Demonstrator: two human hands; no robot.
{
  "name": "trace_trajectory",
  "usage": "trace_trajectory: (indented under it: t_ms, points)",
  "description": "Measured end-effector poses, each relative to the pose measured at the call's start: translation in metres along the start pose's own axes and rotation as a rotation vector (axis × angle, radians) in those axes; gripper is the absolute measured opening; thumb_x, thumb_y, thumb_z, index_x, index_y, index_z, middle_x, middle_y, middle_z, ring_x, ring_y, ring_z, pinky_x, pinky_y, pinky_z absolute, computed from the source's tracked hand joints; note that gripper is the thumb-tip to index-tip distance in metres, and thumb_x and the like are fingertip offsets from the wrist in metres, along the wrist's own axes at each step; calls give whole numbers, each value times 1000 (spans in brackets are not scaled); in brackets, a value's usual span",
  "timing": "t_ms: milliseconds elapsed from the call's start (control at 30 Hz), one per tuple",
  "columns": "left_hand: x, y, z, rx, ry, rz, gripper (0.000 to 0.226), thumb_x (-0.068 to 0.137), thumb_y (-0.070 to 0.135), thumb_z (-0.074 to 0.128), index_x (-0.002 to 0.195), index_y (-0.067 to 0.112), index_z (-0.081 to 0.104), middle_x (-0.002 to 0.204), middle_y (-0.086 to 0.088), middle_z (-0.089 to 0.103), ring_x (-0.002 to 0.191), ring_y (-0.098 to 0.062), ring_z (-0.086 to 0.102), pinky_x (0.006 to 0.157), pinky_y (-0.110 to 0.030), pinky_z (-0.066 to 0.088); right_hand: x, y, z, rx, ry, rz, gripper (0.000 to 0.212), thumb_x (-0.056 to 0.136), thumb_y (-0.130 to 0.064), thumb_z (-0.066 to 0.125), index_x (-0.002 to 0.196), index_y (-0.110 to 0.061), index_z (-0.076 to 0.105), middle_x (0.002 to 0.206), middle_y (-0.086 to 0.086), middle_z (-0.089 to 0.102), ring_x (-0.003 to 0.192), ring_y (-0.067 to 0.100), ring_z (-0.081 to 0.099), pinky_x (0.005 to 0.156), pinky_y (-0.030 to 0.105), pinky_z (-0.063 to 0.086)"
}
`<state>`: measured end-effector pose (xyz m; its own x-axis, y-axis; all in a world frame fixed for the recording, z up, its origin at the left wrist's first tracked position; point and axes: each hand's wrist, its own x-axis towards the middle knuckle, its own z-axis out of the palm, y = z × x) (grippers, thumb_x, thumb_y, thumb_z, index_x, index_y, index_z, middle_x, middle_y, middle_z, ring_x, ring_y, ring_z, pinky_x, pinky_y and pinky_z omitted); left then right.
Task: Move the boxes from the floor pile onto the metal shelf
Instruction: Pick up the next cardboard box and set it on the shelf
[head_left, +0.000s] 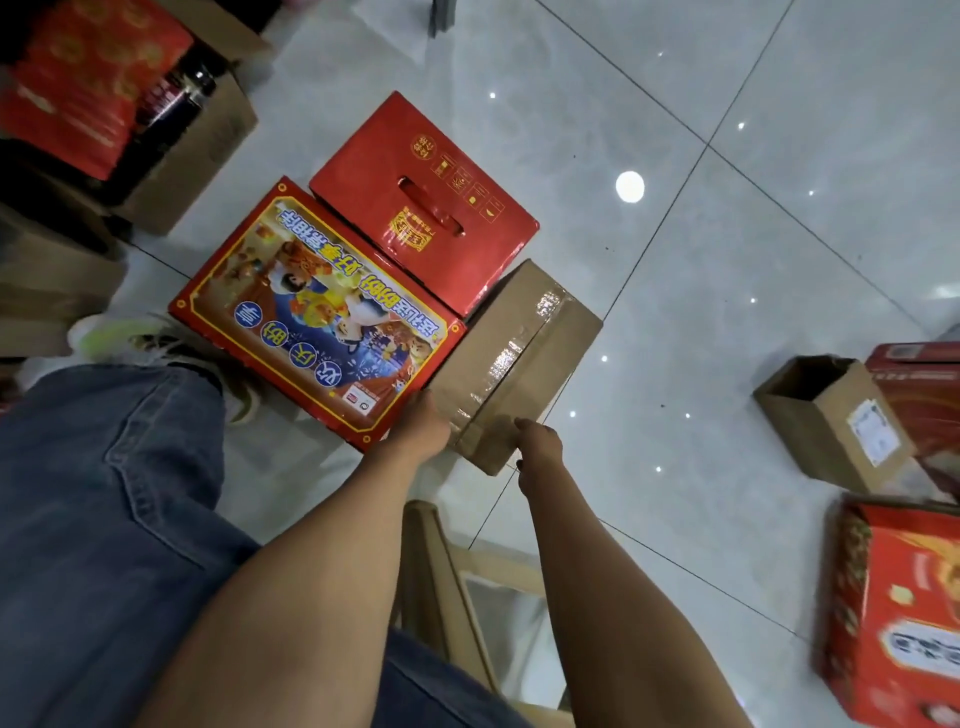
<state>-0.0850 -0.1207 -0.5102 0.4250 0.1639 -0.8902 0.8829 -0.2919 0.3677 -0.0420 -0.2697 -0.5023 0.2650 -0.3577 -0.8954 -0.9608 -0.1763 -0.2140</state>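
Both hands (421, 423) (537, 441) grip the taped brown cardboard box (514, 353) on the floor; several red boxes (423, 202) remain, shelf unseen.

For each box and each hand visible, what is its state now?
Taped brown cardboard box: sealed, on floor, both hands at its near end.
Small brown open-topped carton: open, lying on its side.
Red handled gift box: closed.
Left hand: touching box.
Right hand: touching box.

My left hand (422, 427) and right hand (537, 448) take the near end of a taped brown cardboard box (511, 358) on the grey tiled floor (727, 260), beside two red printed cartons (317, 312).
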Motion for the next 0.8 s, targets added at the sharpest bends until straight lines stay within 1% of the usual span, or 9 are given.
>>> trace_trajectory:
  t_ms: [67,133,267,367,433,500,633,733,800]
  points:
    - [3,1,-2,49,32,-36,60,93,7,43,149,7,20,156,-14,17,144,-30,18,114,-37,21,-1,0,-5,-12,-11,6,38,92,-17,59,127,-4,51,116,10,57,92,21,52,55,26,34]
    - [4,-2,-2,72,25,-41,61,92,18,47,148,10,24,156,-16,9,144,-30,14,114,-38,21,0,2,-10,-16,-17,2,33,90,-20,62,118,-5,55,111,8,58,86,20,54,56,26,36]
    - [-4,-1,-3,37,-25,-24,57,85,29,61,137,14,45,144,-15,34,129,-32,40,103,-41,41,-3,9,-20,-192,104,-116,34,67,-43,72,84,-16,61,109,9,64,93,28,62,82,38,54]
    - [-14,5,-9,-35,-44,18,35,84,21,69,115,13,53,113,-6,56,102,-24,54,83,-32,44,-14,9,-30,-336,198,-254,52,66,-45,71,106,-13,64,119,11,55,103,33,58,93,43,52]
    - [-26,11,-14,-65,-89,34,34,81,23,74,106,14,52,106,-5,58,98,-23,56,84,-34,47,-31,5,-41,-302,197,-313,55,75,-37,72,122,-11,58,124,11,48,105,34,57,97,45,50]
    - [-40,23,-26,-79,-132,70,38,76,23,79,101,14,52,108,-9,60,98,-23,57,86,-35,48,-47,0,-55,-246,182,-394,48,78,-30,71,120,-9,59,120,12,56,98,31,59,93,40,52]
    - [-72,48,-51,-183,-93,167,38,71,9,82,81,15,46,86,-10,58,80,-20,54,68,-31,45,-87,-16,-76,-120,103,-596,14,81,-19,68,93,-13,62,101,9,69,85,25,63,77,34,52]
    - [-106,63,-61,-232,-30,247,38,71,5,81,77,16,45,77,-5,58,74,-19,57,65,-29,51,-112,-31,-90,-157,83,-788,23,71,-33,66,86,-15,64,94,7,70,83,24,66,74,39,56]
    - [-134,68,-68,-284,32,281,36,75,4,79,77,16,45,76,-2,57,67,-14,55,50,-18,49,-129,-45,-98,-209,66,-876,39,66,-43,63,96,-18,66,101,7,67,90,24,65,81,43,56]
